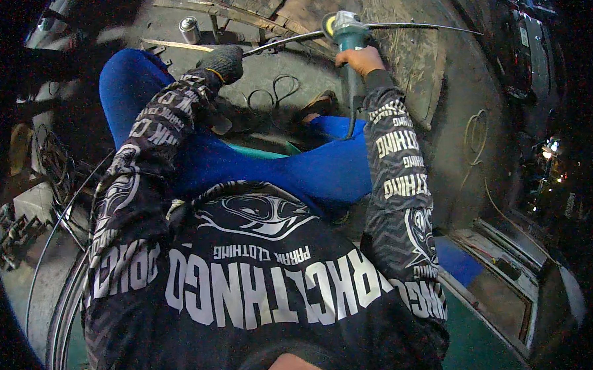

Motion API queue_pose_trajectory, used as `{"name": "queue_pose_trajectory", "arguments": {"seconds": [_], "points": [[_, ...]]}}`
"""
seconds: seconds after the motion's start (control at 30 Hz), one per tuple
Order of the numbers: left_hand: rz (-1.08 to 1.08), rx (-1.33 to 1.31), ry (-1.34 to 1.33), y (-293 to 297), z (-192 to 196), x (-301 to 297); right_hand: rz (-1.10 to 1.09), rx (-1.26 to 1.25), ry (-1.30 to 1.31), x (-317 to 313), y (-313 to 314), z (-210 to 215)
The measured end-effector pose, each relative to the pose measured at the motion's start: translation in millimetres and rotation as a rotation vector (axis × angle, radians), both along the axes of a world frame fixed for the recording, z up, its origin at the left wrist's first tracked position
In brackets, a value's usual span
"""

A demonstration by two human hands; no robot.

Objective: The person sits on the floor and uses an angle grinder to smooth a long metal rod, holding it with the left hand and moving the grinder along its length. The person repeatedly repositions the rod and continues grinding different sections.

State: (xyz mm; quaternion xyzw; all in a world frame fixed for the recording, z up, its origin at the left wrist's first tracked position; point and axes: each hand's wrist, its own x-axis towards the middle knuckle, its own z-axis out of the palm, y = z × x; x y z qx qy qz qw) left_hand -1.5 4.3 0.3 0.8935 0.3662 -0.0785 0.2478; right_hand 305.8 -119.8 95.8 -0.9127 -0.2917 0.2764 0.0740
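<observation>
My left hand, in a dark grey knit glove, is closed around the near end of a long thin metal bar. The bar runs off to the right, bending in this view. In my bare right hand is a teal angle grinder, gripped by its body. Its yellowish disc is at the bar; whether it touches cannot be made out. A black power cord drops from the grinder's rear toward my blue-trousered leg.
A spray can stands on the floor beyond my left hand. Wooden slats lie at the far side, with a worn board under the grinder. Loops of thin cable lie between my legs. A yellowish hose curls at the right.
</observation>
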Motion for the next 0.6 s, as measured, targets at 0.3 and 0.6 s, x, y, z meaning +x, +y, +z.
{"name": "queue_pose_trajectory", "arguments": {"seconds": [0.3,0.6], "points": [[0.004,0.008,-0.023,-2,24,-7,0.087,0.006,0.061,-98,-5,30],[0.04,0.025,-0.037,-2,29,-6,0.185,0.034,0.073,-138,7,26]]}}
